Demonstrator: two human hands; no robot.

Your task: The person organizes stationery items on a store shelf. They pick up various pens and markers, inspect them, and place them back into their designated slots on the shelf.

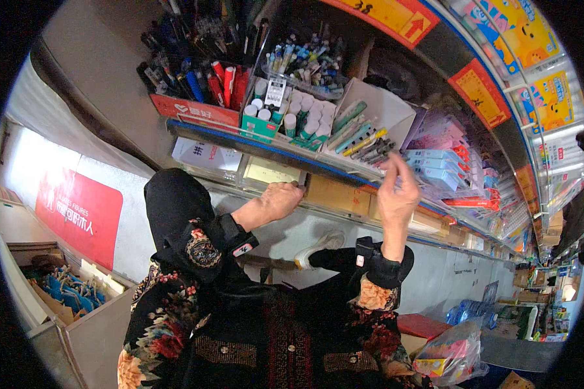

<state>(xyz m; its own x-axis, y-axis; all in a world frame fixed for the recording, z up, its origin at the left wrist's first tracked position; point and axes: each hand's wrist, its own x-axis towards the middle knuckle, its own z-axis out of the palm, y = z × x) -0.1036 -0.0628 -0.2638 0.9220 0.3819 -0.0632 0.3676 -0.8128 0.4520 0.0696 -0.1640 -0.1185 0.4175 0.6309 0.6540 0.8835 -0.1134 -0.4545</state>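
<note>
My left hand (280, 202) is curled at the front of the lower shelf, its fingertips by the end of a clear divider. Whether it grips the divider is hidden by the fingers. My right hand (400, 194) is raised before the upper shelf, thumb and fingers close together and slightly blurred. Just behind its fingertips, pens lie in an open white cardboard box (388, 108), among them a yellow pen (367, 141). I cannot tell whether the right fingers pinch one. Left of that box, white-capped glue sticks (311, 116) stand in green boxes (259, 127).
Red markers (228, 85) stand in a red display box (199, 111); a clear bin (304, 80) holds many small pens. Light blue boxes (435, 170) sit to the right. A blue-edged shelf rail (272, 146) runs across. An open cabinet drawer (95, 321) is at lower left, a plastic bag (450, 355) at lower right.
</note>
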